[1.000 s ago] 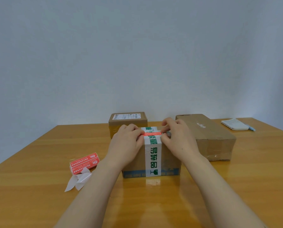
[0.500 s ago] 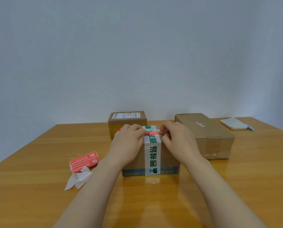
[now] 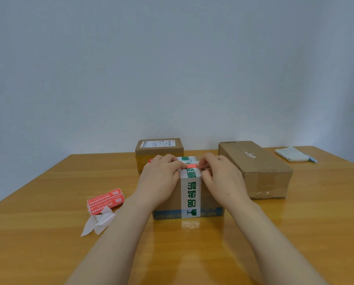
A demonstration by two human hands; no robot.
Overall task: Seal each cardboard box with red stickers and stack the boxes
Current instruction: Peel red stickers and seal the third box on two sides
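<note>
table [image 3: 48,202]: red sticker [image 3: 192,166] held between left hand [image 3: 159,177] and right hand [image 3: 223,177] fingers [image 3: 205,163].

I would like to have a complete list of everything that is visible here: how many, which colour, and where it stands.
taped box: 1, brown with white tape and green print, table centre, under both hands
red sticker: 1, red, across the top of the taped box
labelled box: 1, brown with a white label, behind the taped box
long box: 1, brown, right of the taped box
sticker pack: 1, red, table left
backing papers: a few, white, in front of the sticker pack
notepad: 1, white, far right
pen: 1, light blue, beside the notepad
table: 1, orange-brown wood
wall: 1, grey, behind
left hand: 1, holds the red sticker down
right hand: 1, pinches its right end
</note>
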